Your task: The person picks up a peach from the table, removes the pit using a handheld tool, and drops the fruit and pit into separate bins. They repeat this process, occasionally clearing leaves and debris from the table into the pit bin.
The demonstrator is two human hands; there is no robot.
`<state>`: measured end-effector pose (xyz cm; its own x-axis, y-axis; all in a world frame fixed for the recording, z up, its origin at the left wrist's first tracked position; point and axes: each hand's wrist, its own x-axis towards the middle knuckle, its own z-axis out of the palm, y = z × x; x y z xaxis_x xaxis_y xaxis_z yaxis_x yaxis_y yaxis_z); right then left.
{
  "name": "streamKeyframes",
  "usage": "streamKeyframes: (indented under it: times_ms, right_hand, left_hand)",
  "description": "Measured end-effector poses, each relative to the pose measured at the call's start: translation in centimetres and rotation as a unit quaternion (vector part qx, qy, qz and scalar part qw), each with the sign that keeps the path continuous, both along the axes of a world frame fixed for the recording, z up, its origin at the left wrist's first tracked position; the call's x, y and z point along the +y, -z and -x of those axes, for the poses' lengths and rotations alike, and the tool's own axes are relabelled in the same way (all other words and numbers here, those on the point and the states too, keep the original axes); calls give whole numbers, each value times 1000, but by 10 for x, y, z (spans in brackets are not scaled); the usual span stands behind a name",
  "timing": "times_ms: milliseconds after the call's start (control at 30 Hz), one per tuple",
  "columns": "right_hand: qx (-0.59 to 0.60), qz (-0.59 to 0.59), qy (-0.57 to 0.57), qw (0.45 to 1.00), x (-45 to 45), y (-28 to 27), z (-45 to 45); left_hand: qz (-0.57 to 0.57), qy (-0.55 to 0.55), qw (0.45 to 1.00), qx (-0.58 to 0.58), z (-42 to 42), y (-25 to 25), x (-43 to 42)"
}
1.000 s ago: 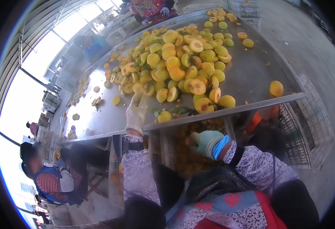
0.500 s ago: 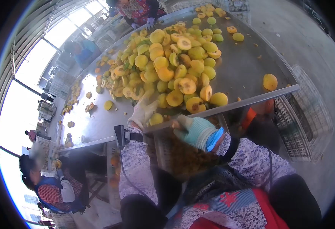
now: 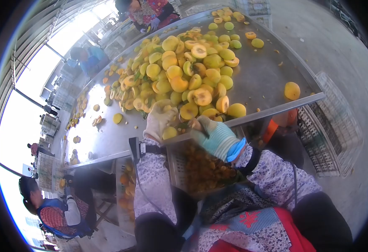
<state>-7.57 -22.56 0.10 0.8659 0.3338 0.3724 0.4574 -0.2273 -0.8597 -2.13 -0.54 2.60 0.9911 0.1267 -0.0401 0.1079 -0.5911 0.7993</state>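
Pale-gloved left hand (image 3: 159,120) curled at near edge of the heaped round fruit (image 3: 179,84), upper centre; teal-gloved right hand (image 3: 214,136), ribbed knit, angled up-left by the smooth metal bench's (image 3: 268,77) rim. Fingers bent; could not tell if either gripped fruit.

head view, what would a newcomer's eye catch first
The heap of yellow fruit, some halved, stands out first, on the metal table at upper centre. Next come the wearer's gloved left hand and right hand by the table's near edge. Pale crates sit at right.
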Motion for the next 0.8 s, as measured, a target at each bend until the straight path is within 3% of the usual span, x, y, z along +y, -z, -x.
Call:
streamKeyframes:
  times_ms: [33,67,133,167,233,300,333,367,400,433,467,500,633,700,800]
  right_hand:
    - [7,-12,7,1000,-2,-3,1]
    - [13,-23,13,1000,-2,-5,1]
    - [11,-19,15,1000,0,-4,1]
    - [11,-13,18,1000,2,-4,2]
    - [24,-16,5,1000,7,-9,5]
    - [39,-19,-6,999,12,-8,6]
    - [30,5,-8,1000,15,-3,7]
    - [21,28,-10,999,17,2,7]
    - [21,29,-12,999,20,7,6]
    - [6,12,-12,1000,23,12,4]
    - [-9,-6,-12,1000,26,17,4]
    - [-9,-6,-13,1000,25,14,6]
    - [1,45,-11,999,29,15,11]
    - [1,46,-10,999,32,20,11]
    - [18,7,-39,999,37,24,11]
  left_hand:
    - [231,-76,970,-26,12,-4,-4]
    - [229,-75,970,-27,19,-3,-1]
    - [511,55,849,-124,35,-8,3]
    - [511,54,849,-124,42,-5,0]
    - [638,75,755,-130,60,-16,-30]
    - [624,115,764,-119,66,-11,-39]
    - [443,57,867,-222,62,6,-39]
    - [237,-4,920,-313,59,23,-40]
    - [99,9,916,-388,58,24,-48]
    - [99,8,916,-388,60,22,-50]
    - [360,-14,877,-316,62,19,-51]
    - [595,-35,772,-221,65,11,-55]
    - [632,-10,753,-185,71,11,-56]
    - [526,-57,812,-247,74,9,-69]
    - [568,-140,792,-173,75,-10,-77]
